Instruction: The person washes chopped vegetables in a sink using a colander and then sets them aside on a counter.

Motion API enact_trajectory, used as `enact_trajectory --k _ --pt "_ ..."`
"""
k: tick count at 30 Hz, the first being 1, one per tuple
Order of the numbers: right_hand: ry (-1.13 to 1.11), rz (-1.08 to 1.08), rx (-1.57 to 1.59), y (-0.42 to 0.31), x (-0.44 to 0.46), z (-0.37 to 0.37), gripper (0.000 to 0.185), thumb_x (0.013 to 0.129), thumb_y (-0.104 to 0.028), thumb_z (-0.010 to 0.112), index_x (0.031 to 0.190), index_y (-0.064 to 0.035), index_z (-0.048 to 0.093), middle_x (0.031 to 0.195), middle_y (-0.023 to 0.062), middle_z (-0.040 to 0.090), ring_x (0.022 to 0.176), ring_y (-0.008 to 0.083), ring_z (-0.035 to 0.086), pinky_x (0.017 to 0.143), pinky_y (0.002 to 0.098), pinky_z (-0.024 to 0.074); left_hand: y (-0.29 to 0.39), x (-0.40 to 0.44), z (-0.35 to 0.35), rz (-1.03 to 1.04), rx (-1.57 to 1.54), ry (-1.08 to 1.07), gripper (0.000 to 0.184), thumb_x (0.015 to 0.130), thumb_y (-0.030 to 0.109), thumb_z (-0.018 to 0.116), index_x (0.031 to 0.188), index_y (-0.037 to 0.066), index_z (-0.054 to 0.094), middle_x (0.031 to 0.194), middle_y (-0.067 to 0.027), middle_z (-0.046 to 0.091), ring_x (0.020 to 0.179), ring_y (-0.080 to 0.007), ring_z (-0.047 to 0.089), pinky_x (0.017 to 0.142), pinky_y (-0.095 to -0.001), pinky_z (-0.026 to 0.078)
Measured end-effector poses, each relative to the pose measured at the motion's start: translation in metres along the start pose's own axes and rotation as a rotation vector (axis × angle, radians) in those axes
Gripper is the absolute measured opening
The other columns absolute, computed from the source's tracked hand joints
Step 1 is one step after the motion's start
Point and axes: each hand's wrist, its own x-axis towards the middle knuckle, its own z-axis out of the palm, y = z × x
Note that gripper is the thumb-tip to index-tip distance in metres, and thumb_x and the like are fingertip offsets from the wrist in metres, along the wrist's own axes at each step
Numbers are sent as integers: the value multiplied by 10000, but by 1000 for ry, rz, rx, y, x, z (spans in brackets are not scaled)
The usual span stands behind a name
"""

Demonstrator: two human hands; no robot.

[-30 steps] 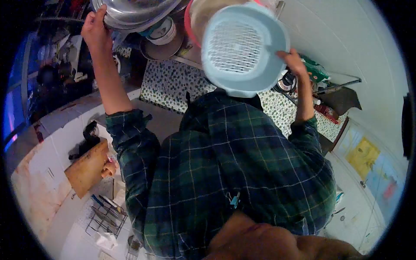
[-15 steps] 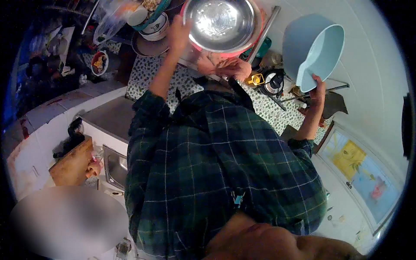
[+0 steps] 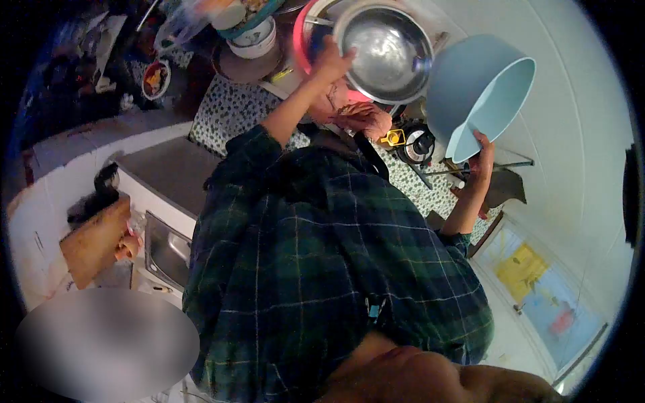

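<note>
At the top centre a round metal bowl is tilted over a red-rimmed basin. My left hand is at the left rim of this bowl, its fingers on the edge. A light blue plastic basin is held up on its side at the right. My right hand grips its lower rim, fingers wrapped round the edge. Below the metal bowl lies a pink cloth-like item, its nature unclear.
White bowls stand on a dark pan at the upper left. A black-topped jar is beside a yellow-framed container. A sink and a wooden board are at the left.
The metal bowl has shifted right and tilted out of the red-rimmed basin, with my left hand following it. My right hand and the blue basin have moved slightly down and to the left.
</note>
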Motion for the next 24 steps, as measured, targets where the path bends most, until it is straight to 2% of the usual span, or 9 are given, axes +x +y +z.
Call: enact_trajectory --k 1,4,7,9,12,14,18,21,24 --pt "-18 4 -17 -2 2 1 452 709 -78 592 1109 69 442 982 148 547 855 270 568 723 368 469 19 -13 -11 -123 -181 -135 837 772 444 570 1255 -109 170 988 -327 535 821 -394 598 717 -416 494" --pt "-77 -63 -91 -18 1 23 472 715 -110 599 1130 44 435 984 128 542 879 255 552 771 374 454 -10 -11 12 -2 -158 -37 864 755 559 546 1208 -89 197 1067 -329 494 984 -402 540 852 -414 432" --pt "-102 -85 -159 -25 4 45 464 707 -130 626 1097 63 465 1010 148 538 875 250 542 713 363 455 -9 -24 -3 -95 -155 -125 945 722 644 518 1235 -82 198 966 -268 567 923 -336 581 812 -390 458" --pt "-115 46 -206 -27 7 66 480 714 -167 639 1111 65 501 1100 138 528 942 251 528 804 355 434 -19 -35 0 -154 -271 -51 974 724 635 527 1308 -63 181 982 -182 604 905 -278 594 775 -366 475" --pt "-381 73 -272 -24 8 90 435 750 -180 603 1093 75 522 1079 149 548 936 265 552 814 377 452 -54 -44 14 -9 -361 -23 757 734 383 644 1223 -53 265 904 -216 587 825 -325 593 708 -413 475" --pt "-379 38 -410 -30 6 125 438 755 -180 582 1104 69 495 1067 154 538 906 276 557 761 395 480 -88 -22 59 237 -341 237 788 730 448 625 1167 -119 295 806 -217 590 742 -342 594 651 -409 478" --pt "-589 -159 -474 -51 -70 180 475 734 -137 599 1147 56 465 1079 162 527 932 268 545 801 390 464 -93 -74 51 117 -309 163 775 767 540 548 1141 -120 390 808 -201 605 677 -292 598 618 -386 478" --pt "-793 -187 -549 -39 -73 260 467 734 -83 590 1159 54 454 1082 161 531 934 260 543 804 388 464 -152 -72 27 606 -341 397 612 800 481 538 1119 -39 491 858 -173 615 690 -254 615 580 -384 510" --pt "-1055 -183 -633 8 -101 340 492 730 -85 628 1171 34 445 1104 140 523 982 257 523 841 378 438 -186 -206 -68 240 -549 294 407 827 342 537 1089 31 550 880 -153 615 718 -232 631 542 -373 554"
